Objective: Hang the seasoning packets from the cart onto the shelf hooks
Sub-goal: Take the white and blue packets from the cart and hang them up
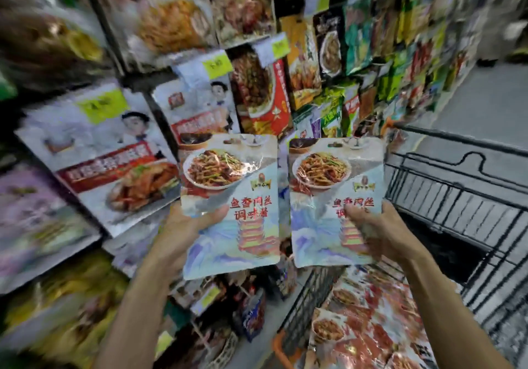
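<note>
I hold two matching seasoning packets upright, side by side, in front of the shelf. Each is pale blue with a plate of shredded meat and red lettering. My left hand (pixel 183 225) grips the left packet (pixel 231 197) by its lower left edge, thumb on the front. The right packet (pixel 334 194) sits in my right hand (pixel 368 228), thumb across its printed face. A narrow gap separates the two packets. The black wire cart (pixel 445 197) stands at the right, with several red packets (pixel 368 323) lying in it. The shelf hooks themselves are hidden behind hanging stock.
Rows of hanging packets (pixel 114 151) fill the shelf on the left and ahead, with yellow price tags (pixel 215 65) above them. More packets (pixel 400 54) line the aisle shelf further back. Grey floor (pixel 485 102) shows beyond the cart.
</note>
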`<state>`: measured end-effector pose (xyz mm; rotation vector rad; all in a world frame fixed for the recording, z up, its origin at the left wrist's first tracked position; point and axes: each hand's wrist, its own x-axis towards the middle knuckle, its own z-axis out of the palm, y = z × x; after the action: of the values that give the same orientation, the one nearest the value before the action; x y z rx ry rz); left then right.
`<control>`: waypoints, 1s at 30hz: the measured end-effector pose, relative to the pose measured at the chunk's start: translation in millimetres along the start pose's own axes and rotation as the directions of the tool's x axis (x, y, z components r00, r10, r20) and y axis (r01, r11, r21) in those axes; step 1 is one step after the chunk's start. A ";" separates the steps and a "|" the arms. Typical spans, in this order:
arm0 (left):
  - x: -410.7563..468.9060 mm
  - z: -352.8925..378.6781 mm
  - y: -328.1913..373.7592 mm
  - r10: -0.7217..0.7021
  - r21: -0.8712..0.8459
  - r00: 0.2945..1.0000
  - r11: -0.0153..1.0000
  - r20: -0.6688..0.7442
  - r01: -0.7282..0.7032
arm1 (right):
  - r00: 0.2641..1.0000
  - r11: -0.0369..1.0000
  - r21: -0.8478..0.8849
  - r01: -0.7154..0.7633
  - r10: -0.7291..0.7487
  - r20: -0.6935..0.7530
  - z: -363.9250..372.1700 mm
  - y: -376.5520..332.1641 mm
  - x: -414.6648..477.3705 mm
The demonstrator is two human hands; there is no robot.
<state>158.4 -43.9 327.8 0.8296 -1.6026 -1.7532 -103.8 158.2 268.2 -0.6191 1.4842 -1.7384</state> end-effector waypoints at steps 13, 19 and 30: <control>-201.3 -165.3 78.1 0.265 0.039 0.876 0.961 -0.404 -0.273 | 0.829 0.988 0.083 0.131 -0.155 0.538 222.4 -60.8 -35.2; -255.0 -219.4 72.7 0.256 0.043 0.796 0.959 -0.549 -0.279 | 0.737 0.993 0.037 0.116 -0.111 0.667 300.8 -51.8 -66.1; -273.3 -277.6 37.2 0.133 -0.031 0.745 0.979 -0.654 -0.201 | 0.676 0.996 0.018 0.088 -0.073 0.733 368.0 -29.3 -79.4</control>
<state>546.2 -0.7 357.7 1.0610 -1.0650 -1.2024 219.2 -0.8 382.2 -1.2398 0.8929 -1.2726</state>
